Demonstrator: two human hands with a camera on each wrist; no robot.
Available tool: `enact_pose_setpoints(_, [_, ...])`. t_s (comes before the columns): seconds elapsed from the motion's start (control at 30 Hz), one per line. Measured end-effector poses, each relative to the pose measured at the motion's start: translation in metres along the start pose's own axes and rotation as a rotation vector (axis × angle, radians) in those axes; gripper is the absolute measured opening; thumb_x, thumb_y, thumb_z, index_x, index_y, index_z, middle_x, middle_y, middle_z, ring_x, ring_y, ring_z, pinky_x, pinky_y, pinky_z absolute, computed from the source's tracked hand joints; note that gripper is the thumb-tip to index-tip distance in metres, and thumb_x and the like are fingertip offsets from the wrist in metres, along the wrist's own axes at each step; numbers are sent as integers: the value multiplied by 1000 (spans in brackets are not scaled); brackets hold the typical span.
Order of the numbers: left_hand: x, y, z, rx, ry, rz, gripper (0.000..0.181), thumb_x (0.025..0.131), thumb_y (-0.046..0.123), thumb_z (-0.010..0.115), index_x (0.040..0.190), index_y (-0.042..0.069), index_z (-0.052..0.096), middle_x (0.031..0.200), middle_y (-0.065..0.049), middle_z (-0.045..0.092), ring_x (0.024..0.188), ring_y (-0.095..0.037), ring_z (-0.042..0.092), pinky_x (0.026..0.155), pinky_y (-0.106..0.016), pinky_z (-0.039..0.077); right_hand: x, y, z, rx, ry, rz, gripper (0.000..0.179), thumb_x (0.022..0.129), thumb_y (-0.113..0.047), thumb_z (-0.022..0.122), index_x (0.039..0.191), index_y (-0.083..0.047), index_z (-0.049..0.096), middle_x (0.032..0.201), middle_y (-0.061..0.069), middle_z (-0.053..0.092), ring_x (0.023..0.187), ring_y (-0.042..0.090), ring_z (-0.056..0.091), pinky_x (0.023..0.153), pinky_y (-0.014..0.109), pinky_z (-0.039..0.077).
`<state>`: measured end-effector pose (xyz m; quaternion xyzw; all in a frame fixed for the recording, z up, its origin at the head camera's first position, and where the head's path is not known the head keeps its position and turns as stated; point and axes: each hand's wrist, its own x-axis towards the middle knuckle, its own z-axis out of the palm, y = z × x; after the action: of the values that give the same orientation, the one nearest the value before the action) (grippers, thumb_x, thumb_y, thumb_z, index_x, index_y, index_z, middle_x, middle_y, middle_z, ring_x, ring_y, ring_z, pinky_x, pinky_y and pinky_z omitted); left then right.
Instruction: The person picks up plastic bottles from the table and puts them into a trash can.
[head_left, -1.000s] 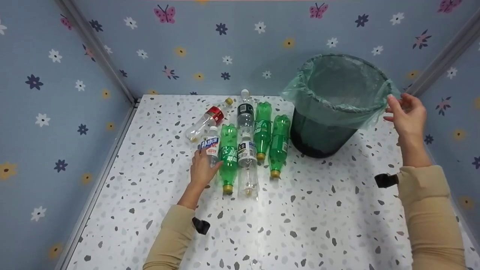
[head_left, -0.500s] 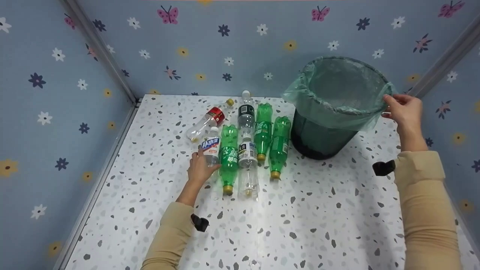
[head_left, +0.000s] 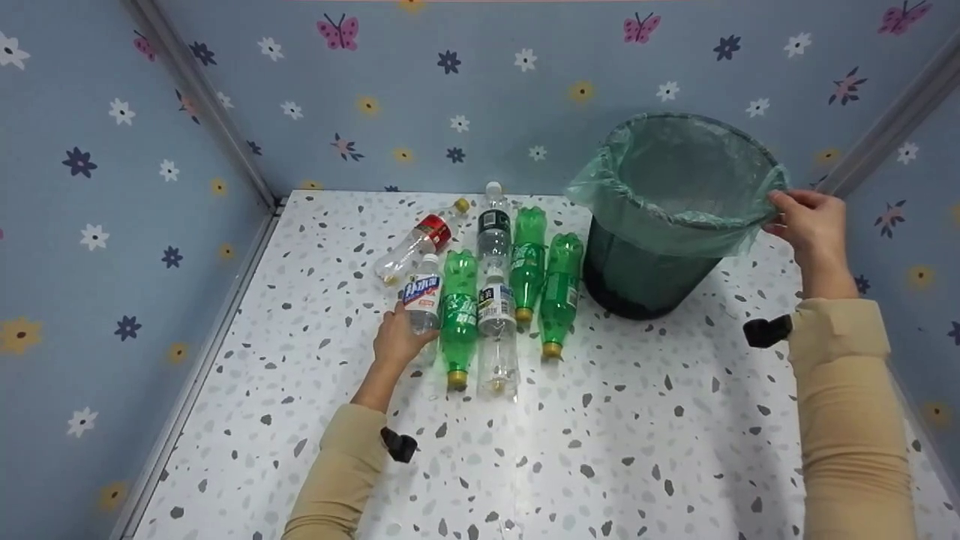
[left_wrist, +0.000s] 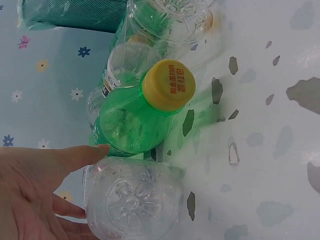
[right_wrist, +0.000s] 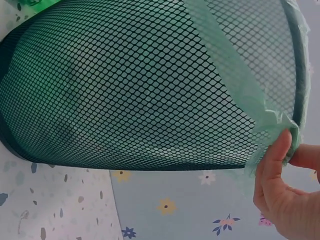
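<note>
My left hand (head_left: pixel 399 339) holds a clear plastic bottle (head_left: pixel 422 294) with a blue, white and red label, which lies on the speckled surface. Its thumb is on the bottle's right side and its fingers are on the left; in the left wrist view the bottle's clear base (left_wrist: pixel 132 200) faces the camera. Close beside it lies a green bottle (head_left: pixel 459 315) with a yellow cap. My right hand (head_left: pixel 816 225) pinches the rim of a dark mesh trash can (right_wrist: pixel 135 85), where a translucent green bag (right_wrist: pixel 272 130) folds over the edge. The can leans slightly.
More bottles lie to the right and behind: a red-labelled clear one (head_left: pixel 433 231), a dark-labelled clear one (head_left: pixel 493 232), a white-labelled clear one (head_left: pixel 495 307) and two green ones (head_left: pixel 528 259). Flower-patterned panels (head_left: pixel 375 75) stand at the back and sides.
My right hand has shifted slightly left, and its fingers have drawn in on the can's rim. My left hand has moved slightly down along the clear bottle. The bottles have stayed in place.
</note>
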<state>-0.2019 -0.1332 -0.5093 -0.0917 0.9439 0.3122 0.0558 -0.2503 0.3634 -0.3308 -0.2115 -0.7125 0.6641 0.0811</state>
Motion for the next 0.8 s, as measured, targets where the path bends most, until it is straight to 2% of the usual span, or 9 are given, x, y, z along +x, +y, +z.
enact_pose_setpoints(0.03, [0,0,0,2,-2,2,85,73,29,72,133,-10,26,113,-28,45,101,-37,49,83,-46,41,0,0,0,14,3,8,27,82,-23,62,102,-8,52,96,5,46,67,7,56,55,16,48])
enact_pose_setpoints(0.13, [0,-1,0,6,9,16,81,73,27,71,130,-11,29,110,-28,48,98,-37,50,81,-46,41,2,0,0,49,5,24,38,81,-22,62,112,-4,50,98,5,46,67,8,57,57,16,48])
enact_pose_setpoints(0.27, [0,-3,0,-7,27,23,78,72,26,72,128,-12,32,107,-27,50,96,-36,52,79,-46,42,4,0,1,91,6,51,59,80,-20,63,130,-1,39,100,4,45,64,8,57,57,17,49])
enact_pose_setpoints(0.33, [0,-4,1,-18,35,19,77,71,25,72,128,-11,34,106,-27,51,96,-35,52,79,-46,42,5,0,1,110,4,62,64,80,-19,63,134,0,34,101,4,44,64,9,57,57,17,49])
enact_pose_setpoints(0.53, [-3,-7,0,-53,74,19,74,68,25,72,125,-10,39,105,-26,52,94,-35,52,78,-46,42,5,0,2,137,5,82,62,79,-19,64,132,-1,37,101,5,45,66,10,57,58,18,49])
enact_pose_setpoints(0.8, [-9,-3,-8,-52,105,31,75,70,27,71,127,-9,37,107,-26,52,96,-36,52,79,-47,42,4,1,2,179,17,87,61,79,-16,65,132,-2,38,101,5,46,68,10,57,57,18,49])
